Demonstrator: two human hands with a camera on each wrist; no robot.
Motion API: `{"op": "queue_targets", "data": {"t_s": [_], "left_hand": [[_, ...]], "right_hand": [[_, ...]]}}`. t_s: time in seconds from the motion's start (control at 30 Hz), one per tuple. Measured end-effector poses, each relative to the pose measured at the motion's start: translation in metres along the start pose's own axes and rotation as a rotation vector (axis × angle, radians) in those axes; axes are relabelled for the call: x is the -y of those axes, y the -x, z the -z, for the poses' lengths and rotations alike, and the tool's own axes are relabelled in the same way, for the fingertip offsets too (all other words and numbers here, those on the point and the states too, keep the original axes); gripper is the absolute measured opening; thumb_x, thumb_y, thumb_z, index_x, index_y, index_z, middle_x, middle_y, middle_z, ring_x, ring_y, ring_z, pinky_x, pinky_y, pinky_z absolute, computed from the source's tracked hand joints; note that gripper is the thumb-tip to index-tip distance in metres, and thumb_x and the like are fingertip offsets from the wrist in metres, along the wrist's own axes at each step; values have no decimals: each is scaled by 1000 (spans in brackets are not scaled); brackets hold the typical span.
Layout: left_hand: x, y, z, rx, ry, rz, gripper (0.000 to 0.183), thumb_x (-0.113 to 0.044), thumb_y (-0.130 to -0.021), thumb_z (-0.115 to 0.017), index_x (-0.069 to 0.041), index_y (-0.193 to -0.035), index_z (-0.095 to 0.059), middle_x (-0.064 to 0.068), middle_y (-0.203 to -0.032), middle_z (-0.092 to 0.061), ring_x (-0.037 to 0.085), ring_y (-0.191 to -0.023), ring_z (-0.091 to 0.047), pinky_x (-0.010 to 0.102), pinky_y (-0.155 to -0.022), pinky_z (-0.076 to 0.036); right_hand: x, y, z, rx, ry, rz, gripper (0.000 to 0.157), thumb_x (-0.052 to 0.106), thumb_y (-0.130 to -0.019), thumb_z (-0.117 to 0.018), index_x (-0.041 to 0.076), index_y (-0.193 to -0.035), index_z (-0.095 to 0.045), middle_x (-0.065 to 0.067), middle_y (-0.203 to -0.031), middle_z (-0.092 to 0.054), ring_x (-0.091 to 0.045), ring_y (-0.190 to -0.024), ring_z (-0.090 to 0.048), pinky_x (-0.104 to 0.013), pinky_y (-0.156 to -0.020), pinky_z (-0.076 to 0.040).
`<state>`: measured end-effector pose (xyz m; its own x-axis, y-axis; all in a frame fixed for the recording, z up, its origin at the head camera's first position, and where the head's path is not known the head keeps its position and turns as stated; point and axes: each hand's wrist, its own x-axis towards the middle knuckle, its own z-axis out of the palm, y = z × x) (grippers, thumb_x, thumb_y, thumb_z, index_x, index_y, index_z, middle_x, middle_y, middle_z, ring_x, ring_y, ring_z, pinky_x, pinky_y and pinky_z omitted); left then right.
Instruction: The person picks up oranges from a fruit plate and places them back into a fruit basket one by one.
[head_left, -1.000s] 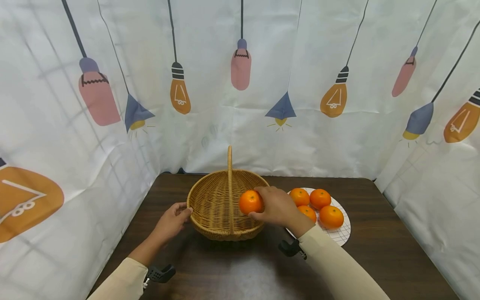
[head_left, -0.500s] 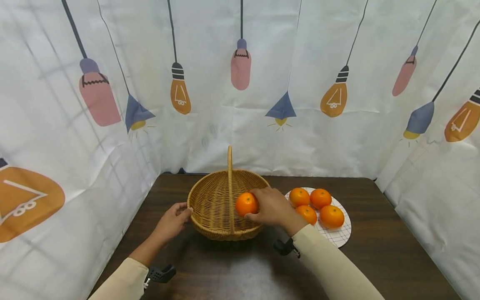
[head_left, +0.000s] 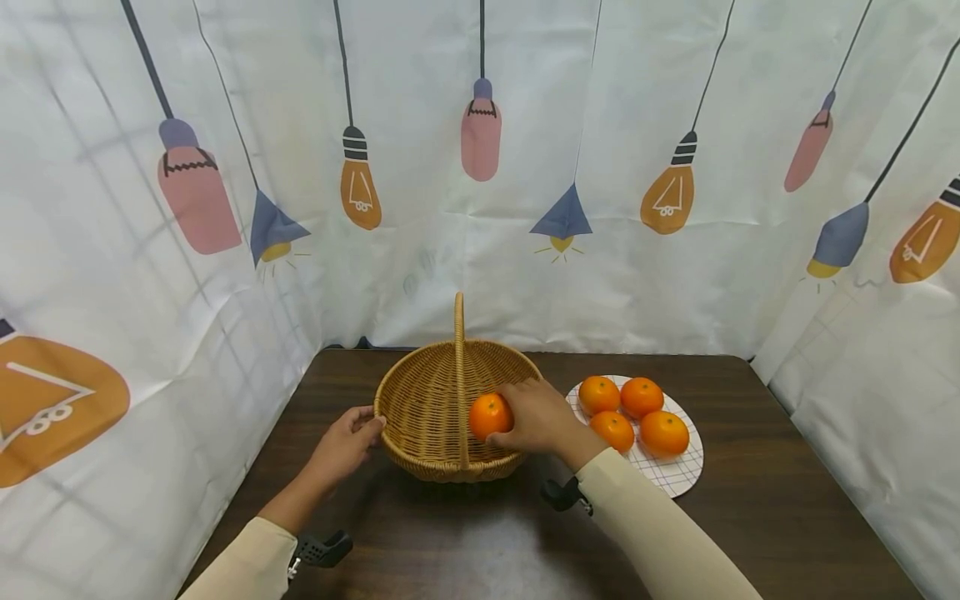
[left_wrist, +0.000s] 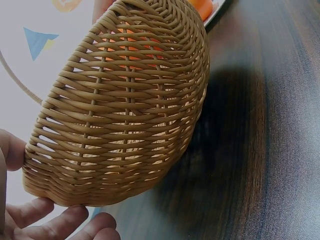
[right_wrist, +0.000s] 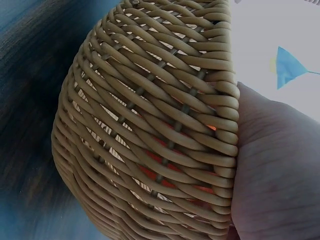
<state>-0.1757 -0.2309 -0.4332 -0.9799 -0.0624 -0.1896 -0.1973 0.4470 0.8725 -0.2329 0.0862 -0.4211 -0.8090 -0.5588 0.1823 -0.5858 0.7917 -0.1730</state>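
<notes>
A wicker basket (head_left: pixel 420 408) with a tall arched handle (head_left: pixel 460 375) stands on the dark wooden table. My left hand (head_left: pixel 347 446) pinches its left rim, thumb on one side and fingers on the other, as the left wrist view also shows. Reaching over the right rim, my right hand (head_left: pixel 543 421) grips an orange (head_left: pixel 491 417) inside the basket, right of the handle. The right wrist view shows the hand (right_wrist: pixel 280 165) at the rim, and bits of orange show through the weave; its fingers are hidden there.
Right of the basket lies a white plate (head_left: pixel 684 477) with a grid pattern, bearing several oranges (head_left: pixel 663 434). My right forearm passes in front of the plate's near left side. A white curtain (head_left: pixel 420 275) printed with lamps encloses the table (head_left: pixel 780 500) at the back and sides.
My right hand has moved a little left and down with the orange, deeper into the basket. The left hand stays at the rim.
</notes>
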Motion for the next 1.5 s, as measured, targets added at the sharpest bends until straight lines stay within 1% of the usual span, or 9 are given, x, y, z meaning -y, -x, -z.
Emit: {"op": "queue_targets", "data": {"t_s": [0.17, 0.33, 0.53, 0.6, 0.87, 1.07, 1.23, 1.4, 1.5], "left_hand": [[0, 1, 0, 1, 9, -1, 73, -55, -90, -53, -4, -139, -36, 20, -130, -50, 32, -111, -54, 46, -84, -49], [0, 1, 0, -1, 12, -4, 69, -52, -91, -52, -4, -138, -36, 19, -129, -51, 31, -110, -54, 45, -83, -49], [1, 0, -1, 0, 14, -8, 61, -44, -95, -51, -4, -139, -36, 19, -129, -50, 33, -111, -54, 45, -83, -49], [1, 0, -1, 0, 14, -6, 61, -43, -95, -50, -4, -139, -36, 19, -129, -50, 33, -111, -54, 45, -83, -49], [3, -2, -1, -1, 22, -13, 58, -40, -96, -50, -3, -138, -37, 19, -128, -51, 28, -107, -56, 45, -83, -49], [3, -2, -1, -3, 13, -19, 58, -41, -96, -50, -3, -138, -37, 19, -128, -52, 29, -106, -57, 45, -82, -50], [3, -1, -1, -8, 19, -1, 59, -42, -95, -51, -4, -138, -37, 19, -129, -51, 31, -109, -56, 44, -82, -50], [3, 0, -1, -6, 23, -3, 58, -41, -96, -51, -4, -138, -37, 19, -129, -51, 32, -110, -55, 44, -80, -50], [3, 1, -1, -7, 21, -7, 57, -41, -96, -50, -4, -138, -37, 19, -128, -51, 32, -109, -55, 44, -81, -50]], "right_hand": [[1, 0, 0, 15, 8, -4, 71, 63, -69, -69, 17, -122, -56, 2, -106, -62, -19, -101, -52, -41, -92, -39], [1, 0, 0, 41, 15, 1, 72, 65, -69, -68, 18, -122, -57, 2, -107, -62, -20, -102, -52, -40, -91, -40], [0, -2, 0, 40, 32, 62, 50, 53, -75, -67, 17, -111, -64, 4, -102, -64, -22, -101, -54, -41, -92, -40], [-1, -2, 0, 37, 35, 79, 47, 49, -77, -66, 16, -110, -64, 3, -102, -65, -23, -102, -55, -42, -93, -39], [-4, 0, -2, 32, 28, 79, 48, 49, -82, -61, 15, -115, -63, 0, -108, -64, -24, -106, -54, -43, -95, -39], [-8, 0, -6, 11, 26, 77, 50, 51, -83, -58, 15, -117, -63, 2, -109, -64, -22, -108, -54, -39, -98, -36], [-10, 2, -6, -10, 27, 79, 50, 52, -85, -57, 16, -118, -63, 3, -110, -64, -20, -105, -54, -38, -98, -36], [-11, 7, -4, -47, 3, 71, 50, 49, -85, -59, 14, -120, -62, 1, -110, -64, -20, -104, -54, -39, -96, -38], [-11, 11, -1, -74, -19, 60, 49, 47, -84, -61, 15, -121, -61, 1, -111, -63, -20, -107, -53, -39, -95, -39]]}}
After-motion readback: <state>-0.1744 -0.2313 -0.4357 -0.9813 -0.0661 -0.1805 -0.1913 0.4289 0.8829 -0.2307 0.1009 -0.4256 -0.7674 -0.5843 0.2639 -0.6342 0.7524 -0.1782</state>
